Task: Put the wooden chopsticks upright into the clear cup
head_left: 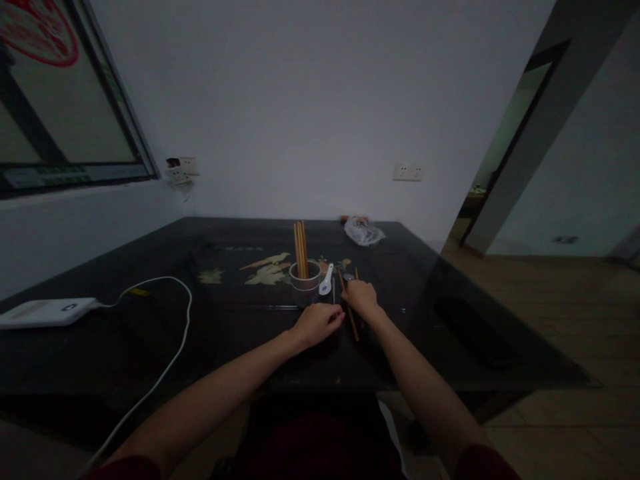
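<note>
A round cup [305, 276] stands on the dark table [150, 333] with several wooden chopsticks [301, 248] upright in it. A white spoon [327, 279] lies just right of the cup. My right hand [361, 298] rests closed over loose chopsticks [353, 323] lying on the table; its fingers curl on them near a small metal utensil. My left hand [319, 323] lies beside it, fingers pinched together near the table top; what it holds is too small to make out.
A white device [45, 311] with a white cable [170, 360] sits at the table's left. A crumpled clear plastic bag [364, 231] lies at the far edge by the wall. The table's right edge borders wooden floor and a doorway.
</note>
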A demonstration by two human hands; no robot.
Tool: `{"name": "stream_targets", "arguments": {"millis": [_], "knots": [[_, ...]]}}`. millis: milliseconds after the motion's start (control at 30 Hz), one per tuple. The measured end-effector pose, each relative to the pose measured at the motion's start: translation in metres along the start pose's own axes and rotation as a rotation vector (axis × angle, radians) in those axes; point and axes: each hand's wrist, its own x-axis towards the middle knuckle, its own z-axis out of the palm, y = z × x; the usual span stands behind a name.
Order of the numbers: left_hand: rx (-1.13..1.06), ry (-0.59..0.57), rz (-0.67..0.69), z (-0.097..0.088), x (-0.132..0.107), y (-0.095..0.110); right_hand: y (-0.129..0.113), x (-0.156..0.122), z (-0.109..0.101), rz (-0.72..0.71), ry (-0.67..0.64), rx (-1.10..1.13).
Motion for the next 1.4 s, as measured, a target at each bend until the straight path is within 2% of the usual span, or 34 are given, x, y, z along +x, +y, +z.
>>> {"name": "stream_targets", "arguments": {"millis": [133, 267, 467, 733, 833, 1033, 1167, 1267, 1400], "knots": [[-0.075, 0.02, -0.062, 0.002, 0.002, -0.002, 0.011, 0.003, -0.007, 0.021, -0.049, 0.172], [-0.178, 0.036, -0.1, 0.004, 0.003, -0.003, 0.015, 0.005, -0.009, 0.003, 0.007, 0.349], [-0.345, 0.034, -0.172, 0.004, 0.005, -0.002, 0.007, 0.003, -0.009, -0.017, 0.077, 0.535], [-0.413, 0.028, -0.197, 0.006, 0.006, -0.004, 0.002, -0.004, -0.013, -0.023, -0.154, 1.004], [-0.408, 0.03, -0.2, 0.007, 0.006, -0.006, 0.002, -0.004, -0.013, -0.016, -0.212, 1.111], [-0.383, 0.037, -0.197, 0.005, 0.006, -0.006, 0.001, -0.005, -0.014, 0.002, -0.275, 1.18], [-0.362, 0.056, -0.202, 0.008, 0.007, -0.008, 0.003, -0.005, -0.016, 0.013, -0.272, 1.175], [-0.379, 0.068, -0.212, 0.01, 0.007, -0.009, 0.01, -0.001, -0.016, 0.007, -0.215, 1.145], [-0.442, 0.033, -0.253, 0.009, 0.006, -0.008, 0.031, 0.009, -0.016, 0.031, -0.006, 0.946]]}}
